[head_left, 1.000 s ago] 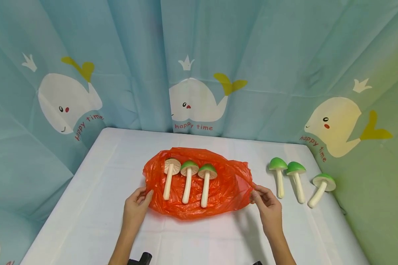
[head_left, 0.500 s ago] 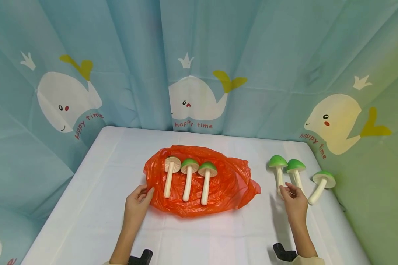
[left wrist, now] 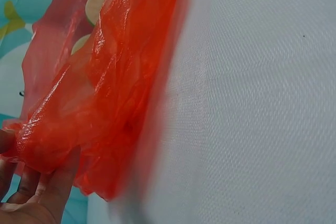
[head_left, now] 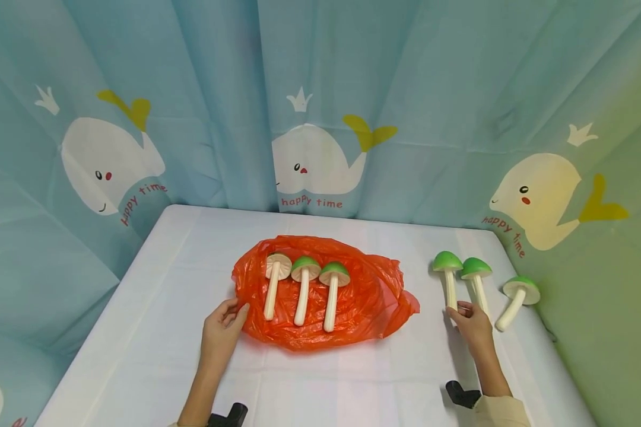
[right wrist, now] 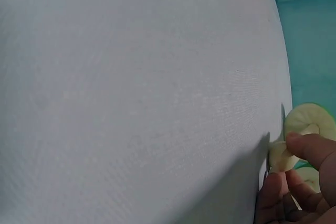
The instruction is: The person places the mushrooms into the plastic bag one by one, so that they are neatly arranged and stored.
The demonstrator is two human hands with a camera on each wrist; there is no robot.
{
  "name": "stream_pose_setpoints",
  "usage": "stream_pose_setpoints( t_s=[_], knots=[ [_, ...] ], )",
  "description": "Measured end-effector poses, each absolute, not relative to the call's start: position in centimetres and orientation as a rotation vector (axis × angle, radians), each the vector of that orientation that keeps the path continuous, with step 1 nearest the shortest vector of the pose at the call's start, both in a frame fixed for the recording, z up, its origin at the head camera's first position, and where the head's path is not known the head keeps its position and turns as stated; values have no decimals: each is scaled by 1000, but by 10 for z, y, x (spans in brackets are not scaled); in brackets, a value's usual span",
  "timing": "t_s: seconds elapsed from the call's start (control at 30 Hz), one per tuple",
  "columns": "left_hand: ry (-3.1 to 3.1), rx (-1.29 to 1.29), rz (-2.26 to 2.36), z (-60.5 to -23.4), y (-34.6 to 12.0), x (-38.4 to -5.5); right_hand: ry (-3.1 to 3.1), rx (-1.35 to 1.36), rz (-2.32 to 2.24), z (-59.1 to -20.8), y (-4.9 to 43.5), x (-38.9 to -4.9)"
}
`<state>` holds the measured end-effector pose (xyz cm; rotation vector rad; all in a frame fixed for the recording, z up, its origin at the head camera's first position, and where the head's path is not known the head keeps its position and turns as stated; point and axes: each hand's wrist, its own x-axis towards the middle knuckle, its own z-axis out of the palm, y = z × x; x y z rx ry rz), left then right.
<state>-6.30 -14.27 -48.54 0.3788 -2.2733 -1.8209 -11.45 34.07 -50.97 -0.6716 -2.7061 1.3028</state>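
A red plastic bag (head_left: 365,296) lies spread on the table, and three green-capped mushrooms with pale stems rest on it; the middle one (head_left: 301,296) sits between the others. At the bag's left edge my left hand (head_left: 221,338) pinches the thin plastic, also seen in the left wrist view. Three more mushrooms lie to the right. My right hand (head_left: 472,326) grips the lower stem of the leftmost one (head_left: 447,262), between thumb and fingers (right wrist: 310,148) in the right wrist view. Beside it, the middle mushroom (head_left: 476,268) has its stem end hidden by that hand.
The far-right mushroom (head_left: 521,290) lies tilted near the table's right edge. A white cloth covers the table (head_left: 320,385). Blue curtains (head_left: 432,118) printed with whales hang behind and at the sides. A black wrist mount (head_left: 462,394) sits by the right sleeve.
My right hand has let go of the bag's right side and moved right to the leftmost loose mushroom, now gripping its stem. The left hand has stayed at the bag's left edge.
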Motion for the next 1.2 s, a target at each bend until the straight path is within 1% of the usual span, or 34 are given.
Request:
stream_pose_setpoints(
  t_s=[0.17, 0.47, 0.73, 0.93, 1.2],
  knots=[
    [-2296, 389, -1794, -488, -144, -63, -2677, -690, 1344, -511, 340, -116],
    [-2278, 384, -1841, -489, -144, -64, -2462, -703, 1705, -503, 335, -113],
    [-2278, 389, -1837, -488, -144, -63, -2039, -743, 2331, -493, 334, -111],
    [-2281, 385, -1826, -488, -143, -63, -1746, -591, 2628, -487, 329, -112],
    [-2267, 381, -1851, -487, -142, -62, -1616, -461, 2723, -473, 315, -110]
  ],
)
